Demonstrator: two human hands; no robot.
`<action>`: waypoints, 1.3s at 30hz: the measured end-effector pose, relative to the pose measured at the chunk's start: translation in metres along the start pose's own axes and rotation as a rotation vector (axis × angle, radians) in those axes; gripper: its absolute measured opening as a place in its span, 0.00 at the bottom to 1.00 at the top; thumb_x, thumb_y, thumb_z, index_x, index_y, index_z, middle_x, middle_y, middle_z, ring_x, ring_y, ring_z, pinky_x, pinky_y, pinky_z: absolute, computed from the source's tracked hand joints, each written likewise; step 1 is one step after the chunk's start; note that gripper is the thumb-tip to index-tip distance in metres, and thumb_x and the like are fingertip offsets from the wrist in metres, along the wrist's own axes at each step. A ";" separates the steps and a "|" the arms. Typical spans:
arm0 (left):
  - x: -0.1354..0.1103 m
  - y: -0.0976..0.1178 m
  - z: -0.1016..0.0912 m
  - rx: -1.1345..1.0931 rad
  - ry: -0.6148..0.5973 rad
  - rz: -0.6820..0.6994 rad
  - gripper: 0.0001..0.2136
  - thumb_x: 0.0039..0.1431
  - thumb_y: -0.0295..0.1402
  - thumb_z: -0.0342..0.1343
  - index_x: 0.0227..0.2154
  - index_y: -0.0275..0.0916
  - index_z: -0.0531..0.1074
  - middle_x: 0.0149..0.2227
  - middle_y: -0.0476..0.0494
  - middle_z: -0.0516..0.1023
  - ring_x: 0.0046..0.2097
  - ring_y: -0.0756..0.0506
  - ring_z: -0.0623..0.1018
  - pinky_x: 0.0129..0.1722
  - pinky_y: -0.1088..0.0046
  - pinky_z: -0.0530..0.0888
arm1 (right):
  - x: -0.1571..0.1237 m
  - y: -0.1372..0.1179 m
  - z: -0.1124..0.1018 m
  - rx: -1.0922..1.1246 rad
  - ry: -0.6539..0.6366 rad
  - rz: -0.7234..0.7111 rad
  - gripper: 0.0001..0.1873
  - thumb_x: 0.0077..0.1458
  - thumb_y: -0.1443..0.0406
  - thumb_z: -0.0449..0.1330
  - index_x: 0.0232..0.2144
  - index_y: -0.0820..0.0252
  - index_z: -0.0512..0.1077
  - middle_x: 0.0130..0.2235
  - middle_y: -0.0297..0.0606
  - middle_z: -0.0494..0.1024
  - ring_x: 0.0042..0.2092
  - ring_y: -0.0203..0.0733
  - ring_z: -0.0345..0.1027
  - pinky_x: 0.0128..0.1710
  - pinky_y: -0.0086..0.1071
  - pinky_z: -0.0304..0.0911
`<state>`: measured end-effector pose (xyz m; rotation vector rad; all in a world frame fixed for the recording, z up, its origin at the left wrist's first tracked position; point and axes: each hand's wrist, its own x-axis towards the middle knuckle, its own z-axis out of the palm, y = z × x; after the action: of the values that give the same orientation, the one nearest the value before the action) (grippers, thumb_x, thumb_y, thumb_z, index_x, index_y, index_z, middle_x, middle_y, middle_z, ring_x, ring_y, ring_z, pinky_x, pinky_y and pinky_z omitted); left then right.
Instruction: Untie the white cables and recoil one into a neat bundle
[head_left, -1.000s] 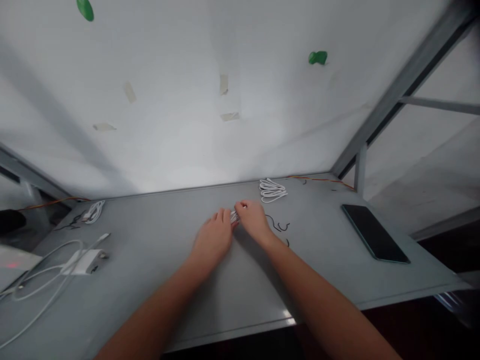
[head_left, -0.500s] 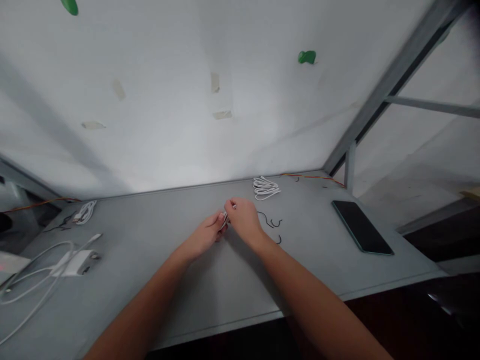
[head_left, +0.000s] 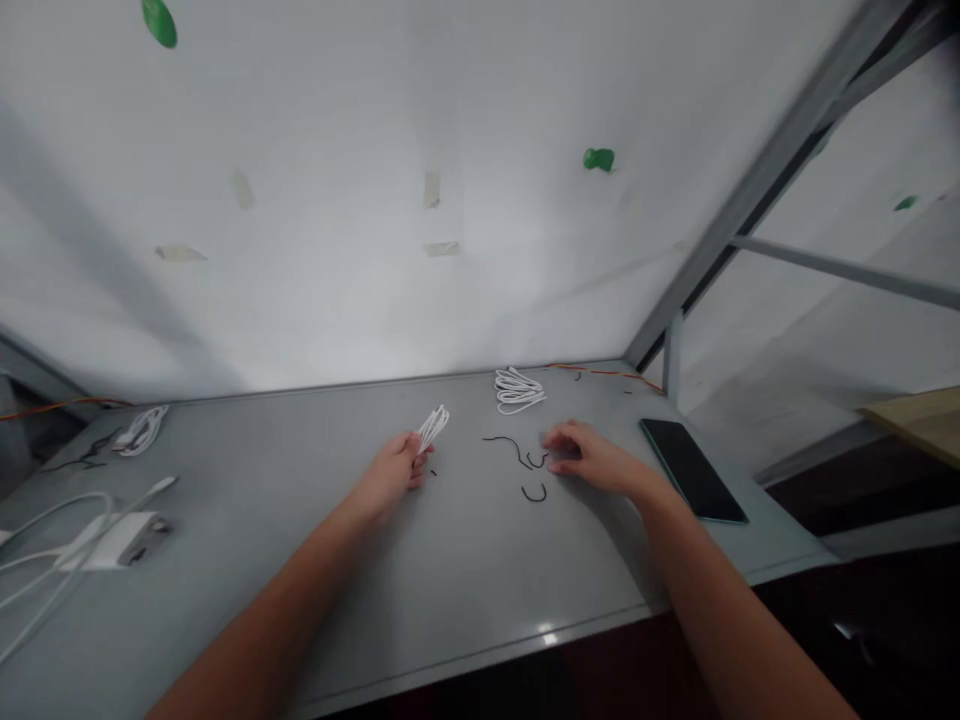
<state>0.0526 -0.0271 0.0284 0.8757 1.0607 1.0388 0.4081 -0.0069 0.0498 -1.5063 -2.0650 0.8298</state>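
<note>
White cable bundle (head_left: 433,428) pinched in the left hand (head_left: 391,476)

The bundle sits tilted up out of the left fingers (head_left: 415,456), which close on its lower end, leaving its pale loops free above the grip. With so little of it held, a slackening pinch could let it slip or the loops spread.

The right hand (head_left: 581,456) rests on the grey bench (head_left: 465,575) with its fingers (head_left: 559,438) loosely curled and holding nothing. Those fingertips lie just beside thin black wire pieces (head_left: 516,451), which a careless sweep could snag or scatter. A dark phone (head_left: 691,470) lies near that hand, so a wide move could knock it. A coiled white cable (head_left: 517,390) lies farther back, beyond reach of any small slip.
</note>
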 end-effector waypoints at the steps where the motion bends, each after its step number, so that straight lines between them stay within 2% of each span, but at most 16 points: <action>1: -0.001 0.001 0.000 -0.009 0.011 -0.003 0.18 0.61 0.50 0.62 0.31 0.39 0.73 0.25 0.53 0.59 0.24 0.52 0.54 0.22 0.75 0.54 | 0.001 0.004 0.001 0.005 -0.027 -0.015 0.11 0.46 0.68 0.70 0.36 0.57 0.78 0.39 0.39 0.77 0.42 0.47 0.70 0.46 0.40 0.65; 5: -0.003 0.005 0.001 -0.034 0.052 -0.021 0.17 0.64 0.47 0.61 0.31 0.36 0.73 0.25 0.52 0.60 0.24 0.53 0.53 0.23 0.76 0.54 | 0.008 0.002 0.008 0.030 -0.116 -0.070 0.02 0.53 0.65 0.65 0.30 0.57 0.77 0.35 0.36 0.75 0.37 0.42 0.68 0.41 0.36 0.64; 8: -0.002 0.006 0.000 -0.059 0.067 -0.027 0.16 0.64 0.46 0.61 0.32 0.35 0.73 0.25 0.53 0.60 0.24 0.54 0.53 0.23 0.77 0.54 | 0.007 0.002 0.009 0.029 -0.114 -0.074 0.03 0.52 0.65 0.65 0.27 0.57 0.76 0.33 0.35 0.75 0.36 0.42 0.67 0.39 0.35 0.63; 11: -0.002 0.008 -0.001 -0.076 0.081 -0.011 0.17 0.64 0.46 0.61 0.33 0.34 0.73 0.25 0.53 0.60 0.24 0.54 0.54 0.23 0.77 0.54 | 0.004 0.002 0.006 0.072 -0.007 0.000 0.05 0.52 0.63 0.65 0.27 0.57 0.75 0.31 0.34 0.76 0.35 0.42 0.68 0.37 0.35 0.63; 14: -0.004 0.012 0.001 -0.095 0.075 0.035 0.18 0.63 0.47 0.62 0.35 0.34 0.74 0.25 0.53 0.59 0.23 0.54 0.54 0.24 0.77 0.55 | 0.012 -0.015 0.011 0.214 0.165 0.039 0.07 0.53 0.60 0.64 0.28 0.56 0.73 0.28 0.33 0.76 0.31 0.42 0.68 0.34 0.35 0.63; 16: -0.006 0.015 0.004 -0.109 0.056 0.080 0.19 0.62 0.49 0.62 0.37 0.35 0.75 0.25 0.54 0.59 0.24 0.54 0.55 0.24 0.76 0.55 | 0.029 -0.038 0.026 0.359 0.266 0.009 0.07 0.51 0.61 0.65 0.28 0.55 0.71 0.27 0.33 0.76 0.30 0.42 0.69 0.33 0.36 0.65; 18: -0.008 0.017 0.007 -0.119 0.036 0.131 0.21 0.60 0.51 0.63 0.38 0.35 0.76 0.25 0.54 0.58 0.24 0.54 0.54 0.24 0.76 0.54 | 0.052 -0.067 0.051 0.480 0.371 -0.015 0.08 0.49 0.63 0.66 0.29 0.54 0.69 0.28 0.34 0.77 0.30 0.43 0.72 0.33 0.37 0.67; 22: -0.012 0.023 0.011 -0.066 0.025 0.277 0.23 0.59 0.56 0.61 0.36 0.37 0.74 0.25 0.54 0.58 0.25 0.53 0.57 0.25 0.74 0.56 | 0.090 -0.116 0.109 0.478 0.484 0.041 0.12 0.43 0.69 0.66 0.29 0.53 0.66 0.27 0.31 0.76 0.29 0.42 0.72 0.31 0.35 0.67; 25: -0.016 0.026 0.010 0.035 0.063 0.398 0.24 0.60 0.58 0.59 0.39 0.39 0.72 0.26 0.53 0.61 0.27 0.51 0.61 0.26 0.74 0.58 | 0.096 -0.137 0.139 0.486 0.510 0.033 0.12 0.45 0.67 0.66 0.31 0.53 0.66 0.27 0.30 0.77 0.30 0.41 0.73 0.32 0.34 0.67; 28: -0.017 0.027 0.010 0.101 0.074 0.439 0.25 0.61 0.59 0.58 0.44 0.41 0.69 0.27 0.53 0.65 0.28 0.51 0.64 0.28 0.74 0.62 | 0.087 -0.150 0.149 0.518 0.512 0.006 0.13 0.46 0.64 0.66 0.32 0.54 0.66 0.29 0.32 0.78 0.31 0.41 0.73 0.33 0.34 0.67; 31: -0.015 0.023 0.010 0.103 0.080 0.413 0.28 0.58 0.60 0.60 0.46 0.42 0.64 0.26 0.55 0.69 0.26 0.51 0.64 0.26 0.74 0.63 | 0.078 -0.159 0.149 0.513 0.509 -0.010 0.13 0.46 0.63 0.66 0.33 0.55 0.66 0.31 0.33 0.79 0.32 0.43 0.74 0.32 0.34 0.67; 35: -0.010 0.018 0.007 0.012 0.112 0.334 0.30 0.56 0.57 0.65 0.49 0.43 0.60 0.24 0.59 0.68 0.24 0.52 0.64 0.26 0.75 0.63 | 0.073 -0.162 0.150 0.469 0.548 -0.053 0.16 0.47 0.60 0.68 0.34 0.53 0.64 0.31 0.34 0.79 0.33 0.45 0.76 0.33 0.36 0.67; 39: -0.007 0.019 0.001 -0.136 0.092 0.252 0.33 0.51 0.57 0.68 0.48 0.42 0.62 0.23 0.60 0.65 0.24 0.53 0.63 0.25 0.77 0.59 | 0.072 -0.157 0.156 0.383 0.553 -0.152 0.14 0.52 0.58 0.65 0.31 0.52 0.61 0.30 0.34 0.79 0.33 0.45 0.76 0.37 0.38 0.69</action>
<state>0.0477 -0.0281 0.0484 0.8719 0.9593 1.3578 0.1759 -0.0053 0.0479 -1.1827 -1.4919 0.6159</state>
